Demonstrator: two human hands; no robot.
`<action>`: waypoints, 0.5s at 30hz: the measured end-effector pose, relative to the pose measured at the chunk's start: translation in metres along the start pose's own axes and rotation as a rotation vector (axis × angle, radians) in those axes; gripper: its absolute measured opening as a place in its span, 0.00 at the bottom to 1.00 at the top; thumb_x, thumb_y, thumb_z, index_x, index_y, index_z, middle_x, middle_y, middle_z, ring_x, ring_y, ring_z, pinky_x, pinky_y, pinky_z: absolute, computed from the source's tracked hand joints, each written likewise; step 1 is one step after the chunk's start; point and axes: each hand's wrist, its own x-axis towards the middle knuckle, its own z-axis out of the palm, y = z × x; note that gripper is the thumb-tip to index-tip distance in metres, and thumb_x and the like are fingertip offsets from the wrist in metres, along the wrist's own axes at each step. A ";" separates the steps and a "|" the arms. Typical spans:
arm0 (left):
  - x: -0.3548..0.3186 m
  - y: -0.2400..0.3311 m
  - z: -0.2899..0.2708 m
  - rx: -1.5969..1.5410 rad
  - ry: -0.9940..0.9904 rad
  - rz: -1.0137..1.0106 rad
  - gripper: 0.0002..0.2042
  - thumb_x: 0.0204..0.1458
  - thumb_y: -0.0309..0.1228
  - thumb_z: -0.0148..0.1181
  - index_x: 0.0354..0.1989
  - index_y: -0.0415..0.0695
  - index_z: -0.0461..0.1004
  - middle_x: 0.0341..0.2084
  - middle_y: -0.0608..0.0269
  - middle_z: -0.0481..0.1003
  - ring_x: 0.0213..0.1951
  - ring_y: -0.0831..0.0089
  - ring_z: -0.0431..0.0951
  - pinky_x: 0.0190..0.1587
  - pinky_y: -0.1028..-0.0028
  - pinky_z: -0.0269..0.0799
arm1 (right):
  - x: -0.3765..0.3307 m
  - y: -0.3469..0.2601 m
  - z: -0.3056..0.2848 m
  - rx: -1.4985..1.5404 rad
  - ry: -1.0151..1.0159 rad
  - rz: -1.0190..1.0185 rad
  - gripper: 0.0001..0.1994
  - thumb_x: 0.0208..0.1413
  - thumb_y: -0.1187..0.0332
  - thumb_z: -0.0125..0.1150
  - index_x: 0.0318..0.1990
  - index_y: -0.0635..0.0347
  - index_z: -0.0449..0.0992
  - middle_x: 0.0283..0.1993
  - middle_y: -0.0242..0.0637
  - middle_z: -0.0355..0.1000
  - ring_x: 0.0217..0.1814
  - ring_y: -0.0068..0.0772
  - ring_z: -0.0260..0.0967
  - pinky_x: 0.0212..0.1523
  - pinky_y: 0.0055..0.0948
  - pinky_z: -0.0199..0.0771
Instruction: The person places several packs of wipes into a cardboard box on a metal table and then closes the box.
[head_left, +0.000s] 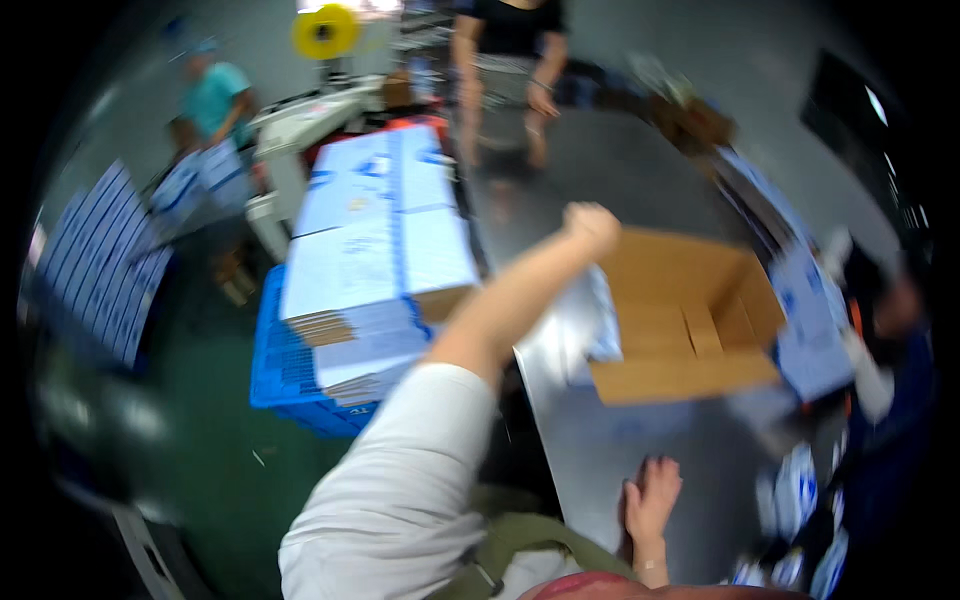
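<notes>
Your left arm stretches forward, fist (pixel 590 225) clenched at the open carton's (pixel 690 315) near flap; can't tell what it pinches. Right hand (pixel 652 497) lies flat on the counter (pixel 600 440), fingers spread. Stacked flat cartons (pixel 375 250) sit on a blue crate (pixel 285 370) to the left.

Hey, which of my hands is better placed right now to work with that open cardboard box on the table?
Left. Your left hand is raised at the rim of the open cardboard box; your right hand lies flat on the metal table, apart from the box.
</notes>
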 end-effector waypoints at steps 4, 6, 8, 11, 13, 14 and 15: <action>-0.052 0.062 -0.048 -0.357 0.539 0.200 0.14 0.45 0.29 0.61 0.42 0.40 0.76 0.41 0.50 0.76 0.45 0.52 0.75 0.48 0.62 0.71 | -0.005 -0.010 0.019 0.100 0.093 0.109 0.25 0.47 0.60 0.62 0.54 0.59 0.70 0.61 0.53 0.61 0.67 0.54 0.52 0.66 0.54 0.45; -0.116 0.109 -0.045 -0.639 0.774 0.619 0.15 0.42 0.27 0.64 0.41 0.41 0.75 0.42 0.51 0.75 0.46 0.52 0.74 0.50 0.59 0.69 | 0.002 0.002 0.024 0.237 0.119 0.078 0.26 0.44 0.63 0.63 0.54 0.58 0.70 0.62 0.52 0.60 0.68 0.52 0.53 0.67 0.55 0.46; -0.173 0.164 -0.007 -0.808 0.557 1.136 0.13 0.40 0.28 0.66 0.37 0.42 0.76 0.41 0.54 0.76 0.49 0.53 0.74 0.52 0.56 0.69 | 0.009 0.037 -0.004 0.176 0.235 0.089 0.29 0.42 0.67 0.63 0.56 0.58 0.68 0.63 0.50 0.60 0.70 0.51 0.51 0.69 0.56 0.41; -0.231 0.198 0.076 -0.650 0.083 0.856 0.24 0.45 0.37 0.64 0.50 0.40 0.69 0.55 0.48 0.65 0.62 0.49 0.60 0.64 0.50 0.52 | 0.011 0.116 -0.083 -0.158 0.474 0.218 0.31 0.40 0.73 0.63 0.58 0.55 0.67 0.66 0.49 0.56 0.72 0.54 0.47 0.68 0.59 0.41; -0.231 0.188 0.138 -0.585 -0.079 0.588 0.28 0.46 0.40 0.63 0.55 0.39 0.66 0.59 0.45 0.61 0.64 0.45 0.56 0.65 0.47 0.47 | 0.013 0.206 -0.136 -0.358 0.561 0.500 0.35 0.41 0.71 0.64 0.63 0.53 0.62 0.66 0.48 0.56 0.72 0.52 0.46 0.67 0.58 0.44; -0.234 0.180 0.150 -0.600 -0.093 0.582 0.30 0.46 0.41 0.63 0.56 0.39 0.66 0.61 0.43 0.60 0.65 0.44 0.54 0.66 0.46 0.43 | 0.019 0.233 -0.188 -0.473 0.328 0.768 0.37 0.47 0.62 0.62 0.66 0.52 0.56 0.68 0.49 0.53 0.73 0.51 0.45 0.66 0.61 0.45; -0.233 0.181 0.143 -0.615 -0.102 0.619 0.29 0.46 0.41 0.63 0.55 0.39 0.66 0.61 0.44 0.60 0.65 0.44 0.54 0.66 0.46 0.43 | -0.008 0.294 -0.202 -0.769 0.346 0.779 0.35 0.50 0.56 0.58 0.66 0.53 0.56 0.70 0.46 0.50 0.73 0.51 0.43 0.64 0.65 0.46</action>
